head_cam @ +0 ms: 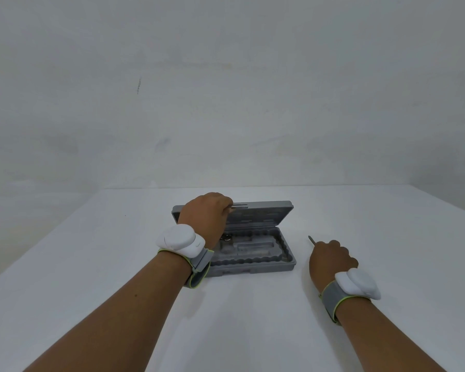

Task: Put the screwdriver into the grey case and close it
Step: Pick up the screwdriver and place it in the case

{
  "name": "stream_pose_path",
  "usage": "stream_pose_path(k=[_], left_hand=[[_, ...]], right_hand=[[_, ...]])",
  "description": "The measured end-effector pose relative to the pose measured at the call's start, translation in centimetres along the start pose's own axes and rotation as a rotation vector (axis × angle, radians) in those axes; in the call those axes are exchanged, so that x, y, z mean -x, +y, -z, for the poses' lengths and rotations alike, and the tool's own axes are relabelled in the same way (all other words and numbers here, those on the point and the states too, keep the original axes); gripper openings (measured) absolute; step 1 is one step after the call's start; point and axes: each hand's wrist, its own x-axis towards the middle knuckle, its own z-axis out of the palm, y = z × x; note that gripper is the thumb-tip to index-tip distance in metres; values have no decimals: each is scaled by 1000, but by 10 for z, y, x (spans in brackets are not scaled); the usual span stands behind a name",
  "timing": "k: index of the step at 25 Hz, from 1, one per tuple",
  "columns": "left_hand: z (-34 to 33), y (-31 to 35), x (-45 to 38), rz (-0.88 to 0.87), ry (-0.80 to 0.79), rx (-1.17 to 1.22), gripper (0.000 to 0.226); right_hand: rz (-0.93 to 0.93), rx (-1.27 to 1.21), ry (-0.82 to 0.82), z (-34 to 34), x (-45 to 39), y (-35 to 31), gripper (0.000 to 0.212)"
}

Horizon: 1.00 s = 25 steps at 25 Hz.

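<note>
The grey case [263,257] lies open in the middle of the white table, its lid [263,214] standing up at the back. My left hand [206,213] grips the lid's upper edge near its left half. Moulded slots show inside the tray, and a small metal part sits near its left end. To the right of the case, my right hand [330,257] is closed around the screwdriver [312,240]. Only its thin metal tip sticks out, pointing up and left toward the case; the handle is hidden in my fist.
The white table [118,264] reaches to a plain pale wall [226,103] at the back. Its right edge runs diagonally at far right. Both wrists carry white devices on grey straps.
</note>
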Motion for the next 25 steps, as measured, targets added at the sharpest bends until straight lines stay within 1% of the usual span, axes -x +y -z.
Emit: stream_pose_path(k=[8,11,16,21,25], left_hand=[[1,0,-3,-12,-20,-41,23],[1,0,-3,-9,-21,-49,23],[3,1,-4,-5,-36,-49,25],[6,0,-2,-28,-40,-67,26],[6,-1,-1,-43,-53,-70,26]], right_hand=[[94,10,104,25,-3,-7,21],[146,30,113,33,0,-12,22],[260,66,93,40,5,-23,25],[408,6,113,41,12,-38,26],[541,-52,110,37,14,-51,32]])
